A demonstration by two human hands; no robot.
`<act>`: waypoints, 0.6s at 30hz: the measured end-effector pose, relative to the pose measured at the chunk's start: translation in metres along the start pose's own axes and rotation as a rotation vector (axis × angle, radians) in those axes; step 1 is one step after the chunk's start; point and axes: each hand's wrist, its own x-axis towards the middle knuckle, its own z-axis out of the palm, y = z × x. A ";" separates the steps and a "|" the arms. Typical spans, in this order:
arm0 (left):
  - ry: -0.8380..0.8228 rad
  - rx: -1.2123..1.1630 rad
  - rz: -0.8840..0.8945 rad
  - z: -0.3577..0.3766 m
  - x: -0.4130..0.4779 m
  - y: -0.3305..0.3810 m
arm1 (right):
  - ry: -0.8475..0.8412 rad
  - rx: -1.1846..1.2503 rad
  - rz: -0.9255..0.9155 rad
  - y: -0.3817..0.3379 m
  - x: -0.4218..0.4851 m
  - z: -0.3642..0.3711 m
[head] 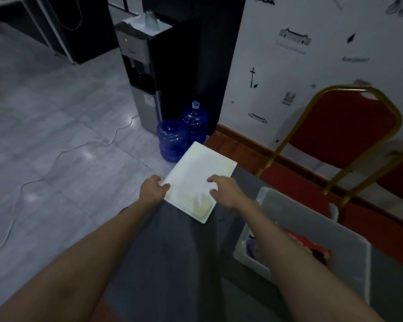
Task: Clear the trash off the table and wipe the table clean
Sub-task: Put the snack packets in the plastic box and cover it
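A white foam tray (197,175) with yellowish stains is held out in front of me, over the grey table (163,263) edge. My left hand (153,188) grips its left edge, thumb on top. My right hand (226,191) rests on its near right side with fingers curled over the surface. To the right stands a grey plastic bin (312,231) holding red and purple trash.
A red chair with a gold frame (340,126) stands right of the bin, by the white wall. Two blue water jugs (182,133) and a water dispenser (140,73) are on the tiled floor ahead. A white cable (63,156) snakes across the floor on the left.
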 end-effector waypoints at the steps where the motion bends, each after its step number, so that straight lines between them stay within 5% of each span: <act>1: -0.047 0.040 -0.016 0.000 0.011 -0.004 | -0.048 -0.004 0.036 -0.001 0.012 0.010; 7: -0.202 0.065 -0.072 0.011 0.051 -0.025 | -0.158 -0.041 0.170 0.002 0.054 0.048; 12: -0.172 0.067 -0.008 0.013 0.055 -0.027 | -0.144 -0.009 0.207 0.006 0.060 0.064; 15: -0.130 -0.087 0.023 0.004 0.045 -0.022 | -0.042 0.186 0.280 0.006 0.061 0.061; 18: -0.080 -0.172 0.161 -0.013 0.024 -0.003 | 0.079 0.686 0.428 -0.003 0.055 0.039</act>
